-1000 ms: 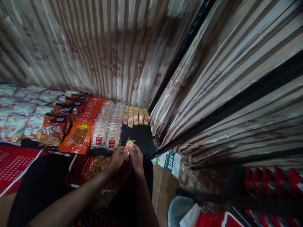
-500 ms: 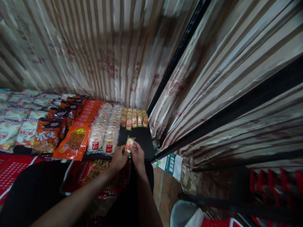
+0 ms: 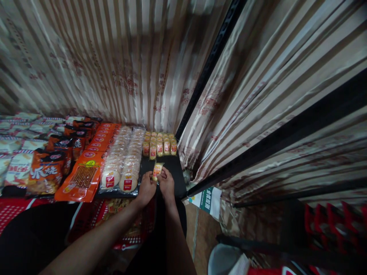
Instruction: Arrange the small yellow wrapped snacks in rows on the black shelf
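Observation:
A small yellow snack packet (image 3: 157, 171) with a red and white label is pinched between my two hands above the black shelf (image 3: 175, 172). My left hand (image 3: 148, 186) grips its left side, and my right hand (image 3: 166, 182) has its fingers closed on the right side. Just beyond, rows of matching yellow packets (image 3: 159, 146) stand at the shelf's back right corner. To their left lie two long rows of round white crackers (image 3: 127, 182) in clear wrap. Below my forearms, a red basket (image 3: 94, 214) holds more yellowish packets.
Orange snack-stick bags (image 3: 83, 179), orange and black bags (image 3: 46, 172) and white bags (image 3: 20, 168) line the shelf leftward. A striped curtain (image 3: 129, 76) hangs behind. Black metal posts (image 3: 258, 145) slant at the right, above a grey bucket (image 3: 220, 258).
My hands have moved slightly, still holding the small packet between them and tilting it a little. The view has shifted a bit, so the shelf goods appear lower and farther left.

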`<state>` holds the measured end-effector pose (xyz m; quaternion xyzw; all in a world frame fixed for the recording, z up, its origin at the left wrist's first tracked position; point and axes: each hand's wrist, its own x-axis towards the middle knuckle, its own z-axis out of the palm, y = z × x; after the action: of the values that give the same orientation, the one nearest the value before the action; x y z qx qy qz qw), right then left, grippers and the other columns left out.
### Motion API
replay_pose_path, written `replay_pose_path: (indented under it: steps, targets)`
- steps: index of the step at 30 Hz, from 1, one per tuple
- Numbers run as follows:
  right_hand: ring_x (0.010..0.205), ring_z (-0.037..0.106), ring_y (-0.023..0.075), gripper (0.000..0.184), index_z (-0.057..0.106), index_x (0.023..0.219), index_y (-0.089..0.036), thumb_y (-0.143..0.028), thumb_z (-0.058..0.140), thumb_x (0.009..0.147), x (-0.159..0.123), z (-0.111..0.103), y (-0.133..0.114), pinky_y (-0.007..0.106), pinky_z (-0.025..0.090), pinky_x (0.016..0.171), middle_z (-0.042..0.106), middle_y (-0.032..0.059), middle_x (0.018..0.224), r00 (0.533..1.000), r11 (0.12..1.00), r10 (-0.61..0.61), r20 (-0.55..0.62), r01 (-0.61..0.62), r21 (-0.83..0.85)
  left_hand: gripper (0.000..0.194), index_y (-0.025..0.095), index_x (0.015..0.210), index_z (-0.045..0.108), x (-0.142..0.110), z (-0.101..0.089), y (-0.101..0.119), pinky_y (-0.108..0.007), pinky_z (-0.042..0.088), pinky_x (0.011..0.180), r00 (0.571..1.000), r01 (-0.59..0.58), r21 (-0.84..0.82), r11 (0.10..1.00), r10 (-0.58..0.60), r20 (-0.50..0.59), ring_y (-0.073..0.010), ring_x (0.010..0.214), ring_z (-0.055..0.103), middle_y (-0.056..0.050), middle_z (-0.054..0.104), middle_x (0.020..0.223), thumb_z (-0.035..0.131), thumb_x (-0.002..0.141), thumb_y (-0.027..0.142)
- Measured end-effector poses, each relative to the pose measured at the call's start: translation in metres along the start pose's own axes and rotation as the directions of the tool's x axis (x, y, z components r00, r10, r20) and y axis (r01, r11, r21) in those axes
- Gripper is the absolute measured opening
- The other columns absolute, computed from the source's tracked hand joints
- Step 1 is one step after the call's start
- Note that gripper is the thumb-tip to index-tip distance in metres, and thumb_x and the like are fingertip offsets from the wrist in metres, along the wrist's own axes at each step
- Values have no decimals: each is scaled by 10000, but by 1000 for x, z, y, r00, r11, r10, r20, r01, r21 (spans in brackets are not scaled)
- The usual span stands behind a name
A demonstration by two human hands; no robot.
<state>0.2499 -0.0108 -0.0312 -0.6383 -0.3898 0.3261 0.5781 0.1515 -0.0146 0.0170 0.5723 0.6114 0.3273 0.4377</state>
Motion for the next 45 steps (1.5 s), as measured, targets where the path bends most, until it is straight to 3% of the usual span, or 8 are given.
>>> replay_pose_path:
  steps: [6, 18, 24, 28, 34, 40, 45]
  targets:
    - [802, 643, 150, 347, 616, 1023, -191, -217, 580, 679, 14, 1, -1, 290, 521, 775, 680, 37, 913, 1000, 1000, 10, -21, -10, 1, 347, 135, 980, 600, 11, 6, 6, -301, 410, 917, 999, -41, -17, 999, 41, -14, -195, 982, 552, -91, 625, 988, 485, 668, 36]
    - [813, 630, 152, 254, 594, 913, -179, -179, 555, 662, 51, 8, -16, 297, 494, 805, 662, 35, 868, 997, 1000, 8, -75, -10, -27, 447, 96, 1171, 554, 34, 19, 24, -292, 386, 962, 1000, -1, -22, 1000, 1, -1, -209, 1081, 547, -146, 593, 1143, 464, 734, 61]
    - [808, 635, 150, 243, 604, 907, -196, -172, 539, 673, 72, 10, -21, 283, 491, 779, 674, 29, 895, 998, 995, 2, -69, -9, -95, 465, 92, 1212, 497, 46, 26, 30, -305, 417, 922, 999, 28, -92, 995, -24, 46, -191, 996, 594, -161, 570, 1214, 435, 752, 65]
    - [789, 632, 157, 237, 613, 906, -203, -178, 539, 682, 84, 10, -23, 293, 481, 791, 675, 15, 863, 997, 986, -44, -66, 33, -166, 448, 99, 1193, 519, 55, 26, 32, -306, 371, 988, 1000, 18, -126, 992, -15, 21, -200, 1118, 542, -149, 567, 1237, 444, 752, 82]
    - [817, 625, 161, 245, 611, 934, -211, -199, 531, 703, 91, 14, -21, 293, 474, 809, 678, 15, 885, 994, 985, -96, -54, 88, -147, 451, 135, 1197, 537, 66, 25, 30, -342, 308, 1058, 1000, 23, -149, 989, -24, -2, -214, 1236, 452, -109, 533, 1301, 465, 753, 102]
    - [807, 610, 168, 250, 606, 945, -202, -200, 511, 714, 93, 15, -24, 295, 468, 803, 657, 22, 880, 991, 971, -130, -43, 119, -205, 503, 135, 1207, 534, 68, 26, 26, -315, 386, 1007, 1000, 4, -155, 988, 1, 28, -190, 1125, 545, -102, 518, 1314, 440, 721, 48]
    - [800, 603, 171, 254, 606, 950, -203, -190, 508, 716, 94, 17, -23, 292, 464, 792, 654, 18, 864, 991, 962, -123, -61, 104, -252, 491, 159, 1163, 568, 69, 28, 23, -321, 353, 1043, 999, -47, -141, 989, 46, -7, -184, 1153, 520, -70, 549, 1277, 434, 707, 37]
